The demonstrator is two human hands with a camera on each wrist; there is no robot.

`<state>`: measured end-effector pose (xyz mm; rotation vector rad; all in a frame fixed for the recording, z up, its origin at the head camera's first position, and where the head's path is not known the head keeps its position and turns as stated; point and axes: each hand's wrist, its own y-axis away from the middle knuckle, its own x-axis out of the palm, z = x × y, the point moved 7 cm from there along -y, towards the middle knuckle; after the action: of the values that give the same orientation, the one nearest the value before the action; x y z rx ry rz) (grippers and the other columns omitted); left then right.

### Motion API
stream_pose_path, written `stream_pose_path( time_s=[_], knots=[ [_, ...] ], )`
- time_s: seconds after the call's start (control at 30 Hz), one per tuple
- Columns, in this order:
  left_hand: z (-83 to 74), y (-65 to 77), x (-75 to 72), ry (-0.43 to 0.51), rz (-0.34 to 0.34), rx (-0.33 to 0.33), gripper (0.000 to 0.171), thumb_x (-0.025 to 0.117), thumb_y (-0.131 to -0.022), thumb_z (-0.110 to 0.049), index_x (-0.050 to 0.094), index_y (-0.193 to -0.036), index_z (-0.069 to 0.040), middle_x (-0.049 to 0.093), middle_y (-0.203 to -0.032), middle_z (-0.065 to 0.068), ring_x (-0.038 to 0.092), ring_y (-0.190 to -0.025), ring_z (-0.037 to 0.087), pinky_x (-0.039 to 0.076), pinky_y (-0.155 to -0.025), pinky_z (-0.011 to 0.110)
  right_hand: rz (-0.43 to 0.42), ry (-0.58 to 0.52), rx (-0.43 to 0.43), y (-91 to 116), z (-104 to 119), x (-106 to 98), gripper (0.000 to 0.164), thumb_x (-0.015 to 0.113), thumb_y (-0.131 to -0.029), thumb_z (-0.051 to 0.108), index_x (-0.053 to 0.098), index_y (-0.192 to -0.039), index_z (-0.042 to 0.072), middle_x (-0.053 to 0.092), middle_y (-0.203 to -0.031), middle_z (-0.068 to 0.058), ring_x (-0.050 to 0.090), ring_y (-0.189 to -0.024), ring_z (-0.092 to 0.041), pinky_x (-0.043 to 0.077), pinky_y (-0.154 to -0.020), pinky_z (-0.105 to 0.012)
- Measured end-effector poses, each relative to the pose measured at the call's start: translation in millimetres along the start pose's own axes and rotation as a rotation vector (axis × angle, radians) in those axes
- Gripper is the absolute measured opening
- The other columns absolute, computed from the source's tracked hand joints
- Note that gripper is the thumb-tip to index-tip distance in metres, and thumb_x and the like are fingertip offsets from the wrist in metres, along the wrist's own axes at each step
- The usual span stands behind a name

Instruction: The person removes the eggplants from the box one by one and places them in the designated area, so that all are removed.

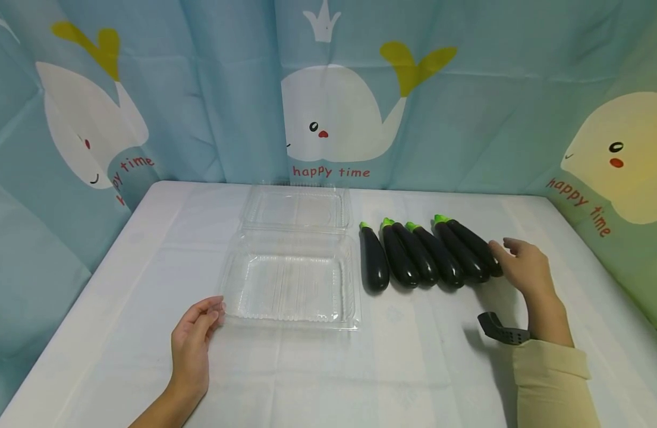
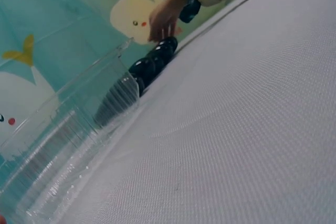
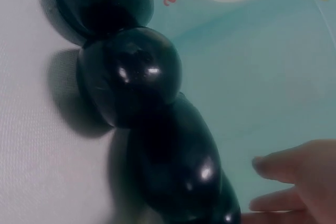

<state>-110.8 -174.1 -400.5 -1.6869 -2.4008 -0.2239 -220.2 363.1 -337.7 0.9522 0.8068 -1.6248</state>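
Observation:
A clear plastic clamshell container [image 1: 293, 325] lies on the white table with its lid [image 1: 296, 208] folded back toward the curtain. At its front left corner my left hand [image 1: 191, 345] pinches the rim between thumb and fingers. Several dark eggplants [image 1: 375, 261] with green stem ends lie side by side to the right of the container. My right hand [image 1: 526, 270] is beside the rightmost eggplant [image 1: 475, 245], fingers loosely extended and thumb toward it. In the right wrist view, the fingers [image 3: 281, 169] hold nothing, near the glossy eggplants [image 3: 131, 77].
The table [image 1: 307, 380] has a white cloth cover. A pale blue curtain [image 1: 242, 89] with whale prints hangs behind and at the sides. A black strap piece [image 1: 502, 330] sticks out from the right wrist, below the eggplants.

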Motion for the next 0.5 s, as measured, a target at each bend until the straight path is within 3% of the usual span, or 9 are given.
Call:
stream_pose_path(
  time_s=[0.2,0.37,0.43,0.5],
  knots=[
    [0.9,-0.1,-1.4,-0.005,-0.013,-0.006,0.020,0.041,-0.092,0.003,0.054,-0.104,0.012,0.060,-0.097,0.010,0.055,-0.091,0.015,0.045,-0.079,0.020,-0.041,-0.024,0.012,0.0,-1.2,-1.8,0.062,0.038,-0.095,0.037,0.041,-0.124,-0.018,0.041,-0.119,-0.042,0.038,-0.110,-0.055,0.034,-0.087,-0.062],
    [1.3,0.4,-3.6,-0.011,-0.051,-0.004,0.024,0.044,-0.094,-0.002,0.051,-0.109,0.015,0.059,-0.100,0.011,0.054,-0.094,0.016,0.044,-0.081,0.020,-0.059,-0.025,0.005,2.9,-2.8,-5.0,0.059,0.040,-0.095,0.035,0.043,-0.122,-0.018,0.043,-0.117,-0.042,0.039,-0.108,-0.054,0.035,-0.085,-0.061],
    [-0.4,-0.3,-5.2,-0.016,-0.071,0.022,0.025,0.046,-0.094,-0.005,0.051,-0.112,0.012,0.057,-0.104,0.012,0.051,-0.098,0.017,0.041,-0.083,0.019,-0.081,-0.034,-0.002,5.1,-2.7,-7.9,0.057,0.041,-0.095,0.033,0.045,-0.122,-0.017,0.045,-0.117,-0.040,0.040,-0.108,-0.054,0.035,-0.085,-0.061],
    [-6.2,-2.5,-6.2,-0.027,-0.088,0.095,0.023,0.048,-0.093,-0.003,0.052,-0.112,0.008,0.054,-0.107,0.013,0.049,-0.100,0.019,0.040,-0.084,0.019,-0.111,-0.045,-0.011,7.6,-1.3,-11.7,0.055,0.041,-0.095,0.032,0.047,-0.121,-0.016,0.046,-0.117,-0.039,0.042,-0.107,-0.053,0.035,-0.085,-0.060]
  ],
)
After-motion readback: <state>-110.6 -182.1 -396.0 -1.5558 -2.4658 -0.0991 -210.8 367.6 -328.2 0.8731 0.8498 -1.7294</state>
